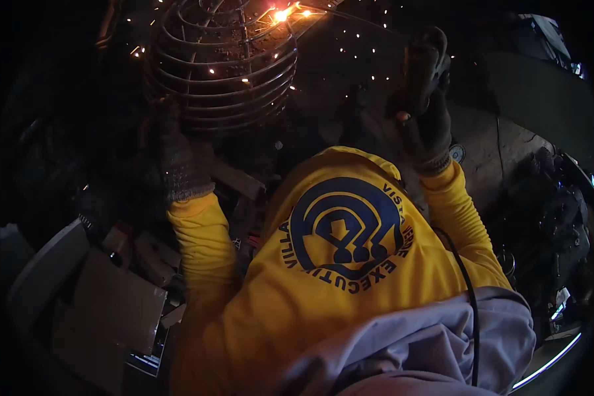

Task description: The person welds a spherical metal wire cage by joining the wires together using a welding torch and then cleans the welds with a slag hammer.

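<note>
A round cage of bent metal rods (228, 99) stands at the top, left of centre, with several rings one above another. Bright sparks fly from a glowing spot on its upper right. My left hand (181, 155), in a dark knit glove, reaches up to the cage's lower left side; its fingers are lost in the dark, so I cannot see whether they grip it. My gloved right hand (432, 125) is raised on the right, closed round a dark welding electrode holder (426, 63). From the holder a thin electrode (369, 24) runs left toward the glow.
Brown boards or cardboard pieces (119, 300) lie at lower left, beside a pale curved panel (49, 264). A small round disc (457, 153) is by my right wrist. A dark cable (468, 290) hangs over my yellow sleeve and grey cloth. Dim clutter fills the right side.
</note>
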`<state>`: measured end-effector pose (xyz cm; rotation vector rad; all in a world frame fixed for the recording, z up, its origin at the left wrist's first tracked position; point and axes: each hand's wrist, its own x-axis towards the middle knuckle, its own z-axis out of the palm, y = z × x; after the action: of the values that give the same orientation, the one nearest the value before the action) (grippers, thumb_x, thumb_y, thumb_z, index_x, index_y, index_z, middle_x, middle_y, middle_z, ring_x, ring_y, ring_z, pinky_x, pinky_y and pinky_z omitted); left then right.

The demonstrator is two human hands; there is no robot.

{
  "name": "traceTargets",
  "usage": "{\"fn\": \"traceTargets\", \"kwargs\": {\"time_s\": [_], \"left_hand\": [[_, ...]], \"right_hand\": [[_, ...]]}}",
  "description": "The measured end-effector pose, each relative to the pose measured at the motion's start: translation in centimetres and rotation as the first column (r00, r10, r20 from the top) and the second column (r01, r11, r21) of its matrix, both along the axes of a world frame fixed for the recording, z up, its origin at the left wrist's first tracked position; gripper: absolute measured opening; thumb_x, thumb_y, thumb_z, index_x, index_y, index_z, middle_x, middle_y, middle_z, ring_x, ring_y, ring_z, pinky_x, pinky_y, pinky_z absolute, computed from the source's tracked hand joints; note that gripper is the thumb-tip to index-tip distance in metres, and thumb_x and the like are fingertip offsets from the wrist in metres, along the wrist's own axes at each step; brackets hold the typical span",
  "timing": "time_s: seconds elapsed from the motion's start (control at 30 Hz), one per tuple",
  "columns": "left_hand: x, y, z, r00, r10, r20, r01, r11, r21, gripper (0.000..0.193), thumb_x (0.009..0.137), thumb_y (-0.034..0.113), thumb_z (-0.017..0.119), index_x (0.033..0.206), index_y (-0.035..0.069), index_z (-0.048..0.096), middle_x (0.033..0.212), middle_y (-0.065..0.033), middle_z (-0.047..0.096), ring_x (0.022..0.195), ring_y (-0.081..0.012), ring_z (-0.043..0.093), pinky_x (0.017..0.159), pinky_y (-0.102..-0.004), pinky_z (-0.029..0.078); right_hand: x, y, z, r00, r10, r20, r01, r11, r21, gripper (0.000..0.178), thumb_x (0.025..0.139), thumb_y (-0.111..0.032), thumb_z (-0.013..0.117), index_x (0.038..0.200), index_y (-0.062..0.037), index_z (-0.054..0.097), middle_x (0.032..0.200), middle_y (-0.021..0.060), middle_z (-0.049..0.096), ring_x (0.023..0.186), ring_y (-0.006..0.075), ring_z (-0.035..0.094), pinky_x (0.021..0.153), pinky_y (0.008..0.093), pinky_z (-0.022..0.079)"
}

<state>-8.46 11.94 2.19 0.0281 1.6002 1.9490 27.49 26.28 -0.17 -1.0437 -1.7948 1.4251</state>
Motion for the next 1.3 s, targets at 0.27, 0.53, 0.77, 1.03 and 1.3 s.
{"fn": "traceTargets", "kwargs": {"time_s": [0.27, 0.53, 0.77, 1.03, 1.3], "left_hand": [[1.7, 0.8, 0.2, 0.984, 0.120, 0.133, -0.106, 0.988, -0.113, 0.033, 0.082, 0.014, 0.081, 0.109, 0.006, 0.062, 0.115, -0.0088, 0.065, 0.099, -0.0203, 0.064, 0.089, -0.0375, 0.055], [1.4, 0.3, 0.2, 0.990, 0.001, 0.138, 0.016, 0.992, -0.128, 0.054, 0.094, 0.031, 0.070, 0.140, 0.009, 0.052, 0.142, -0.0125, 0.055, 0.127, -0.0295, 0.055, 0.107, -0.0532, 0.049], [1.8, 0.5, 0.9, 0.987, -0.010, 0.160, 0.029, 0.993, -0.115, 0.053, 0.095, 0.032, 0.069, 0.139, 0.008, 0.052, 0.140, -0.0117, 0.057, 0.125, -0.0284, 0.057, 0.106, -0.0514, 0.050], [2.9, 1.5, 2.6, 0.979, 0.043, 0.198, -0.005, 0.982, -0.188, 0.036, 0.089, 0.020, 0.073, 0.118, 0.007, 0.056, 0.124, -0.0128, 0.057, 0.115, -0.0301, 0.059, 0.089, -0.0512, 0.057], [0.2, -0.4, -0.3, 0.951, 0.055, 0.304, -0.032, 0.996, -0.082, 0.037, 0.092, 0.019, 0.071, 0.125, 0.010, 0.058, 0.118, -0.0093, 0.063, 0.108, -0.0236, 0.063, 0.086, -0.0417, 0.059]], "right_hand": [[1.5, -0.8, -1.4, 0.997, -0.001, 0.080, -0.001, 0.999, 0.032, 0.066, 0.085, -0.037, 0.078, 0.128, 0.0052, 0.053, 0.104, 0.0189, 0.069, 0.094, 0.0377, 0.070, 0.083, 0.0380, 0.053], [1.6, -0.8, -1.1, 0.991, -0.019, 0.134, 0.014, 0.999, 0.041, 0.070, 0.083, -0.042, 0.078, 0.129, 0.0045, 0.053, 0.103, 0.0212, 0.070, 0.096, 0.0375, 0.071, 0.084, 0.0389, 0.054], [0.9, -0.8, -0.3, 0.995, -0.004, 0.102, 0.005, 1.000, -0.010, 0.067, 0.084, -0.040, 0.078, 0.129, 0.0043, 0.054, 0.100, 0.0182, 0.071, 0.096, 0.0325, 0.071, 0.085, 0.0370, 0.053], [-0.5, -0.3, 1.1, 0.996, 0.031, 0.080, -0.041, 0.992, 0.121, 0.051, 0.093, -0.043, 0.070, 0.113, 0.0011, 0.054, 0.092, 0.0077, 0.068, 0.081, 0.0131, 0.063, 0.074, 0.0276, 0.051], [-1.0, -0.2, 1.4, 0.998, 0.043, -0.051, -0.045, 0.998, -0.032, 0.050, 0.093, -0.041, 0.069, 0.114, 0.0011, 0.052, 0.088, 0.0057, 0.065, 0.077, 0.0120, 0.062, 0.071, 0.0264, 0.051]]}}
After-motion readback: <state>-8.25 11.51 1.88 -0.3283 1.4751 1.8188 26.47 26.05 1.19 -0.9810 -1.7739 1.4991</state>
